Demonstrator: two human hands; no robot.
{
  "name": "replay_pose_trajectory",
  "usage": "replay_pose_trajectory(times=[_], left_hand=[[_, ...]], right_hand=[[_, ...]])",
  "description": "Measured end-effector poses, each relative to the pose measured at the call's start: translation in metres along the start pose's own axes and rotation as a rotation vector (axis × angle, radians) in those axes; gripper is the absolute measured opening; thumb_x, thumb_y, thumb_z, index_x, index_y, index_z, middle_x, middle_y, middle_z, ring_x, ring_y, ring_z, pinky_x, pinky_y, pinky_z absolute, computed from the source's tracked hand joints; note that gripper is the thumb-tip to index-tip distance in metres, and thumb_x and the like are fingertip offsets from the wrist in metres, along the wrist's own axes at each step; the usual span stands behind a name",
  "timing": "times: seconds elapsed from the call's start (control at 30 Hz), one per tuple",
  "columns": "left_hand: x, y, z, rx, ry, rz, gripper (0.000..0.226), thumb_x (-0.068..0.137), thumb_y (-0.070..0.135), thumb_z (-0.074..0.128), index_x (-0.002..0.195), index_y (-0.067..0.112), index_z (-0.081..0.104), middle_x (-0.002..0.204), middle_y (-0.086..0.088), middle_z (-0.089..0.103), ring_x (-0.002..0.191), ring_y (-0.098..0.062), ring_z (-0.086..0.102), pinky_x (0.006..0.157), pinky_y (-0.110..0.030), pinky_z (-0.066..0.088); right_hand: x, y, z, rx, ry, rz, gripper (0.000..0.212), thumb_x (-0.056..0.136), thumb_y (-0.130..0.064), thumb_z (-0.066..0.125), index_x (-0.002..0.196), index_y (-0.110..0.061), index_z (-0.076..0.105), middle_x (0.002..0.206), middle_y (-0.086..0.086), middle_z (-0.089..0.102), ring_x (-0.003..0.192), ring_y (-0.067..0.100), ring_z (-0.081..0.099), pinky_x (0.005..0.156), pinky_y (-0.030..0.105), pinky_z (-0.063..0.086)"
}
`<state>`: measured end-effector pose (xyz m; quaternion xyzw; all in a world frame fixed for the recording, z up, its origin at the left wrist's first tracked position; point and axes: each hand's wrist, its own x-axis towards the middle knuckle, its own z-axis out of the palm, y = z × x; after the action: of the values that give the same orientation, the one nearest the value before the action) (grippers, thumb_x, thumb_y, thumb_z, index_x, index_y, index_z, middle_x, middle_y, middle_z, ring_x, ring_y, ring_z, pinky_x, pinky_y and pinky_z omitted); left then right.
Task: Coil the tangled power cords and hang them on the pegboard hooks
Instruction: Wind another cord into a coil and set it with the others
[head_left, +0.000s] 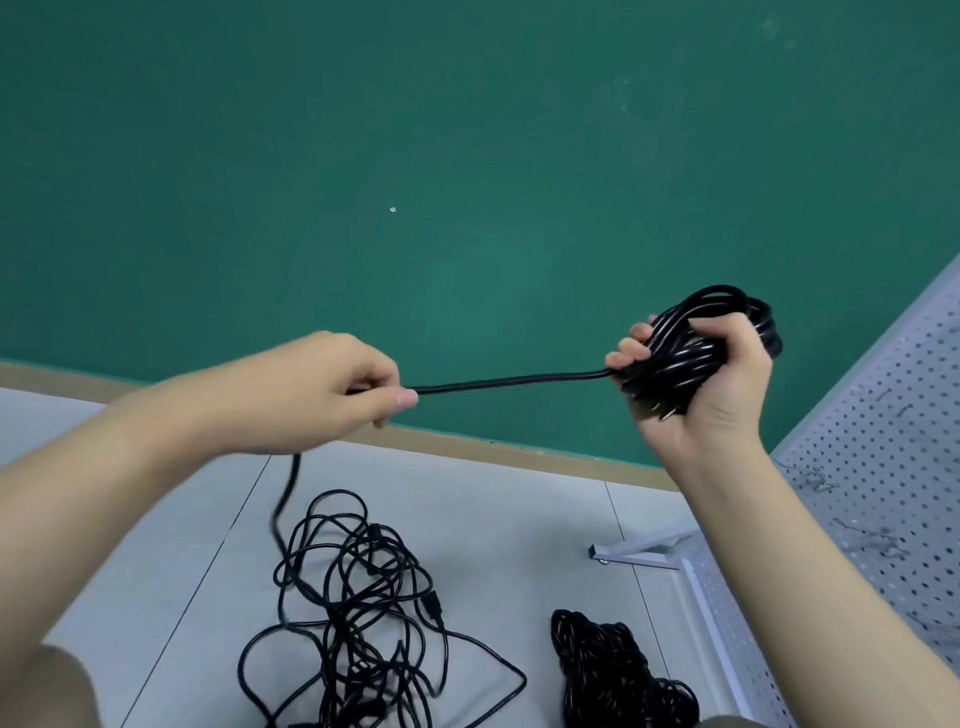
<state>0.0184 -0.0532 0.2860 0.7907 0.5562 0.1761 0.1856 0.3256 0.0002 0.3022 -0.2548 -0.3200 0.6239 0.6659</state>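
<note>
My right hand (696, 379) grips a coil of black power cord (722, 332), held up in front of the green wall, with the plug prongs showing at the palm. A straight run of the same cord (509, 382) stretches leftward to my left hand (332, 389), which pinches it between thumb and fingers. Below the left hand the cord drops to a tangled heap of black cords (363, 613) on the grey floor. A second, denser bundle of black cord (608, 670) lies to the right of the heap. The white pegboard (878, 467) stands at the right.
A green wall (415, 156) with a tan baseboard fills the background. The pegboard's white metal foot (639, 553) sticks out onto the floor near the bundle. Small wire hooks (821, 483) hang on the pegboard face.
</note>
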Motion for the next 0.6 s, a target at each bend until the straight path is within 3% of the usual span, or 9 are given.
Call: replay_pose_trajectory(times=[0.17,0.27,0.4,0.6], left_hand=[[-0.011,0.01,0.003,-0.163,0.094,0.148,0.03,0.098,0.042,0.058,0.074,0.024,0.066,0.062,0.003,0.055,0.055,-0.007,0.04,0.055,-0.025,0.035],[-0.017,0.02,0.006,-0.299,0.202,0.237,0.03,0.099,0.04,0.057,0.077,0.02,0.065,0.058,0.007,0.046,0.054,-0.009,0.034,0.052,-0.022,0.03],[-0.02,0.035,0.017,-0.27,0.349,0.368,0.027,0.104,0.034,0.052,0.08,0.023,0.061,0.054,0.001,0.042,0.049,-0.011,0.032,0.049,-0.017,0.025],[-0.011,0.044,0.022,-0.367,0.522,0.352,0.024,0.101,0.031,0.057,0.082,0.019,0.065,0.056,-0.004,0.044,0.051,-0.016,0.035,0.049,-0.021,0.027]], right_hand=[[0.0,0.014,-0.004,-0.185,-0.012,0.036,0.029,0.075,-0.018,0.058,0.101,-0.008,0.05,0.08,0.008,0.051,0.063,0.02,0.043,0.06,0.031,0.041],[-0.005,0.024,-0.008,-0.28,-0.066,0.11,0.034,0.078,-0.02,0.063,0.106,-0.006,0.052,0.082,0.009,0.053,0.065,0.02,0.044,0.06,0.031,0.041],[-0.01,0.037,-0.007,-0.349,-0.158,0.249,0.038,0.077,-0.028,0.073,0.103,-0.006,0.055,0.084,0.01,0.054,0.065,0.02,0.045,0.059,0.03,0.041],[-0.02,0.061,0.005,-0.456,-0.339,0.465,0.063,0.068,-0.045,0.086,0.108,-0.003,0.06,0.086,0.014,0.055,0.065,0.022,0.047,0.061,0.033,0.044]])
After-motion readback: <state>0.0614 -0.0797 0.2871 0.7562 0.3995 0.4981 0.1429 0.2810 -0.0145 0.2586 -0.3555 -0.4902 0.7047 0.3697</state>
